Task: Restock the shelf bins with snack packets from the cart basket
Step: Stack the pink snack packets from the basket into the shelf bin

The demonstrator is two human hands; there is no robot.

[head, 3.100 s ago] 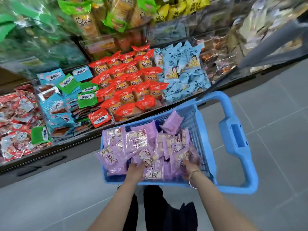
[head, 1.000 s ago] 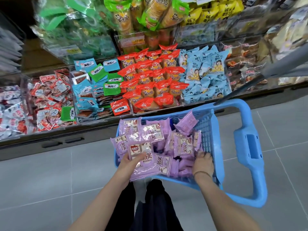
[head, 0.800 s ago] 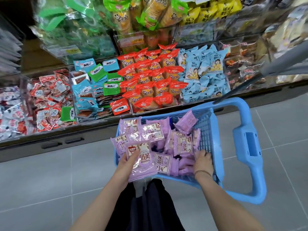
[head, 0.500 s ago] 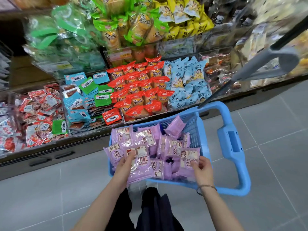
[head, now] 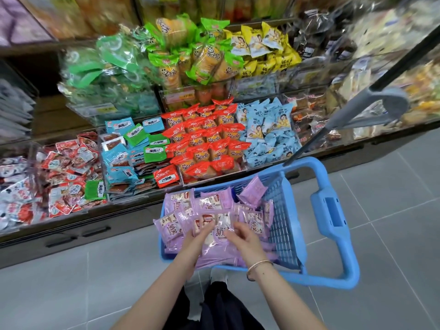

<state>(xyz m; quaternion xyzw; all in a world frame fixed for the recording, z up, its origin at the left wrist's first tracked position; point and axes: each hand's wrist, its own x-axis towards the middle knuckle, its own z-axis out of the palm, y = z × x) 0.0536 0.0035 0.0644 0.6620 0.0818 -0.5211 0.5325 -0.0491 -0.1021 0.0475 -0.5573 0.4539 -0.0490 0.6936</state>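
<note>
Grey floor tiles (head: 71, 282) below me, shelf bins running across the top of my view. Far out to the left of my left hand, a bin of red-and-white packets (head: 69, 167). Next, ahead and left of that hand, blue and green packets (head: 128, 148). Straight beyond my fingertips, orange-red packets (head: 204, 141) in neat rows.

Now the left hand (head: 198, 236): fingers curled over the top of a thick bundle of purple packets (head: 219, 251), gripping it at the near edge of the blue basket (head: 331, 210). I cannot see the thumb. Right hand (head: 242, 236), just beside the left, fingers bent and pinching the same bundle from the other side, a bracelet (head: 258, 264) on that wrist. More purple packets lie loose in the basket beyond both hands. Ahead and right of the right hand, pale blue packets (head: 266, 136) fill another bin, and the grey cart handle (head: 371, 108) slants up further right.

My worry: that bundle is slick film, many packets, squeezed from two sides only. Lift too fast and the middle ones could squirt out and drop to the floor between basket and shelf. Second worry: I see no purple bin among those in front of me, so the load could land in the wrong one. Something purplish sits far up-left, too blurred to tell.
</note>
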